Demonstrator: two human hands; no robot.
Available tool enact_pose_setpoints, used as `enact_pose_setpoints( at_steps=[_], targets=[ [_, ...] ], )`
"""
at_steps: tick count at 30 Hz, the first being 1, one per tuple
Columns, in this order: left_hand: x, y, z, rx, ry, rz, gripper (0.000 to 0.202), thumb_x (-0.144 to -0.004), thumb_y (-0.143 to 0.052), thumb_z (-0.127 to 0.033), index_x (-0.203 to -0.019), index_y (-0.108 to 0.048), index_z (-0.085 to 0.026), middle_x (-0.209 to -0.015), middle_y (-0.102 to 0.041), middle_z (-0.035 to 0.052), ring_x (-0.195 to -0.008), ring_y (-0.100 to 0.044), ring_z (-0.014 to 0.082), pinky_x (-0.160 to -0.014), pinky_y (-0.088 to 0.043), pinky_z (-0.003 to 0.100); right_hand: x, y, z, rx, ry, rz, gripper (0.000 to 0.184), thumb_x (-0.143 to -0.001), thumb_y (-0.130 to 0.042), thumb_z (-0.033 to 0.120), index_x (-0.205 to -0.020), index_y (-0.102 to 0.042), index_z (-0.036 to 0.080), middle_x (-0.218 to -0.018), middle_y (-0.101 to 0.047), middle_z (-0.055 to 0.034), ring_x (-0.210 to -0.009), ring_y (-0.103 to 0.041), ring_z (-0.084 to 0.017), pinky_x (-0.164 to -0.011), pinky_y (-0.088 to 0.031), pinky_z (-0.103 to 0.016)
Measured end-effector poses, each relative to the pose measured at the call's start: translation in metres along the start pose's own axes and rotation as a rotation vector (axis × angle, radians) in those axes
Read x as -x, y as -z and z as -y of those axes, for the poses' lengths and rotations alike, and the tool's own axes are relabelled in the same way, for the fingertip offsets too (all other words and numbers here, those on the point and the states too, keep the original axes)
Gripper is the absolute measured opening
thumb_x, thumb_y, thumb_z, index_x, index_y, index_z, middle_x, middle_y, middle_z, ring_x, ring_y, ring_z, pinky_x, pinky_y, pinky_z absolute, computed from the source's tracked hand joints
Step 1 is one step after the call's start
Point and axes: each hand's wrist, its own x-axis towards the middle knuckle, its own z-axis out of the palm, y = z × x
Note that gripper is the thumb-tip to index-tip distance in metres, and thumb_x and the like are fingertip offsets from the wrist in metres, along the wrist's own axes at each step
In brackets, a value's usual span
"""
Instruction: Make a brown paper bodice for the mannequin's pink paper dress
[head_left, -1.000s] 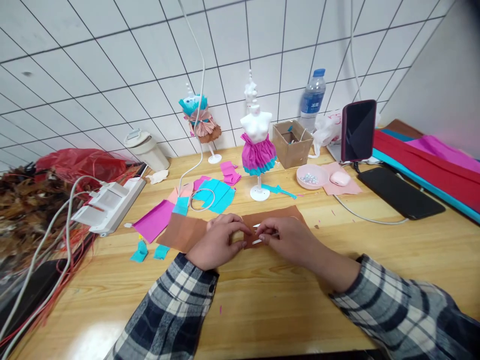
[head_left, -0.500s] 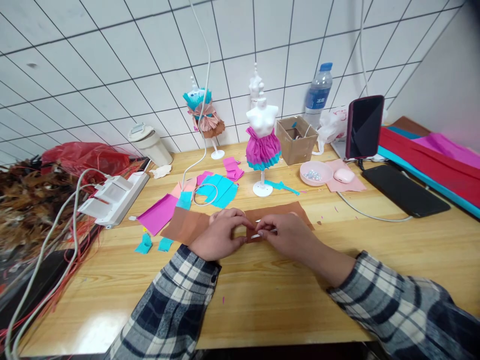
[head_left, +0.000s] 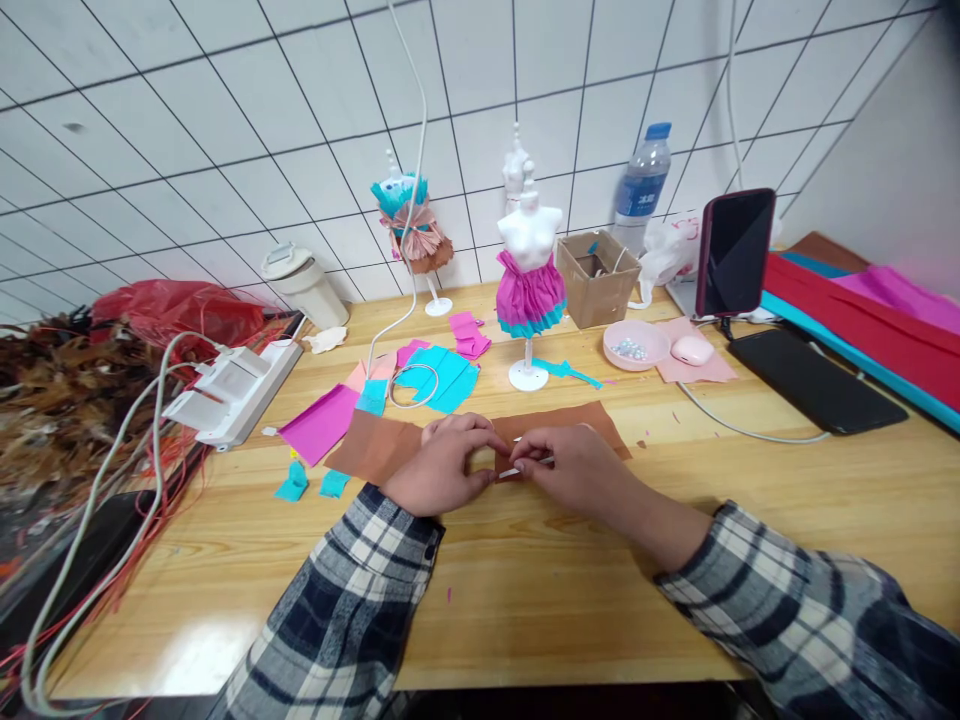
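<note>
A long strip of brown crepe paper [head_left: 375,447] lies flat on the wooden table [head_left: 525,580]. My left hand [head_left: 442,465] and my right hand [head_left: 574,465] meet over its middle, fingertips pinched together on the paper. A thin white strip [head_left: 517,470] shows between my right fingers. Behind the hands stands a white mannequin [head_left: 529,240] wearing a magenta and cyan paper skirt [head_left: 530,300].
Magenta paper [head_left: 319,422] and cyan scraps [head_left: 442,378] lie at the left. A power strip [head_left: 232,390], cables, a cardboard box [head_left: 598,275], a pink dish [head_left: 634,346], a water bottle [head_left: 643,185], two phones [head_left: 735,250] and stacked coloured paper [head_left: 862,320] surround the work area.
The camera has shifted slightly, so the scene sits a little higher. Both hands stay pinched together on the brown paper in nearly the same place.
</note>
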Motion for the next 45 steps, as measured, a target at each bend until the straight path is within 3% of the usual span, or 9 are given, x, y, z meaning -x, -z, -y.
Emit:
enact_pose_setpoints(
  at_steps=[3,10,15,19,25,39,45],
  targets=[
    [0.0,0.0,0.001,-0.006,0.002,-0.001,0.021,-0.078,-0.065,-0.026,-0.099,-0.068,-0.031,-0.112,-0.061,-0.0001,-0.112,-0.052,0.0229,-0.1,-0.032,0.043,0.0,0.0,0.0,0.0,-0.006,0.007,0.015,-0.084,-0.059,0.024,-0.087,-0.074,0.025,-0.082,-0.076,0.0017,-0.075,-0.068,-0.014,-0.07,-0.046,-0.026],
    [0.001,0.002,-0.002,-0.012,0.008,0.015,0.027,-0.077,-0.064,-0.022,-0.101,-0.067,-0.032,-0.114,-0.059,-0.0007,-0.113,-0.051,0.0234,-0.102,-0.03,0.044,0.003,0.002,0.003,0.25,0.041,-0.029,0.017,-0.086,-0.057,0.023,-0.083,-0.073,0.026,-0.081,-0.077,0.0024,-0.078,-0.068,-0.017,-0.081,-0.037,-0.033],
    [-0.001,0.004,-0.005,0.005,0.004,0.028,0.015,-0.086,-0.06,-0.035,-0.098,-0.067,-0.03,-0.111,-0.061,0.0001,-0.111,-0.052,0.0225,-0.101,-0.031,0.042,0.003,0.003,0.006,0.275,0.043,-0.007,0.018,-0.087,-0.055,0.025,-0.083,-0.073,0.025,-0.085,-0.077,0.0008,-0.082,-0.067,-0.018,-0.08,-0.033,-0.034],
    [-0.003,0.002,-0.007,-0.011,0.008,0.028,0.019,-0.093,-0.051,-0.039,-0.097,-0.066,-0.03,-0.107,-0.061,-0.0003,-0.109,-0.051,0.0211,-0.098,-0.031,0.041,0.003,0.003,0.007,0.277,0.059,0.012,0.02,-0.09,-0.054,0.028,-0.084,-0.072,0.025,-0.085,-0.076,0.0001,-0.081,-0.066,-0.017,-0.076,-0.031,-0.032],
    [-0.001,-0.007,-0.004,-0.061,0.027,0.006,0.021,-0.089,-0.058,-0.045,-0.1,-0.061,-0.028,-0.111,-0.058,0.001,-0.11,-0.048,0.023,-0.095,-0.031,0.042,0.003,0.002,0.006,0.329,0.079,-0.014,0.017,-0.089,-0.056,0.027,-0.081,-0.071,0.024,-0.081,-0.075,0.0003,-0.078,-0.065,-0.017,-0.076,-0.029,-0.033],
    [-0.002,-0.006,-0.004,-0.083,0.019,0.016,0.021,-0.084,-0.064,-0.041,-0.1,-0.06,-0.029,-0.112,-0.057,0.0008,-0.11,-0.049,0.0233,-0.095,-0.03,0.042,0.011,0.017,0.005,0.338,0.067,-0.017,0.022,-0.086,-0.055,0.03,-0.098,-0.072,0.023,-0.088,-0.076,-0.003,-0.079,-0.069,-0.019,-0.066,-0.042,-0.027],
    [0.001,-0.003,-0.009,-0.11,0.047,0.023,0.019,-0.084,-0.063,-0.036,-0.1,-0.058,-0.028,-0.112,-0.056,0.0013,-0.112,-0.049,0.0244,-0.096,-0.031,0.044,0.013,0.023,-0.005,0.387,-0.045,0.03,0.018,-0.084,-0.058,0.03,-0.096,-0.071,0.025,-0.089,-0.076,-0.0011,-0.082,-0.069,-0.02,-0.065,-0.042,-0.028]
  ],
)
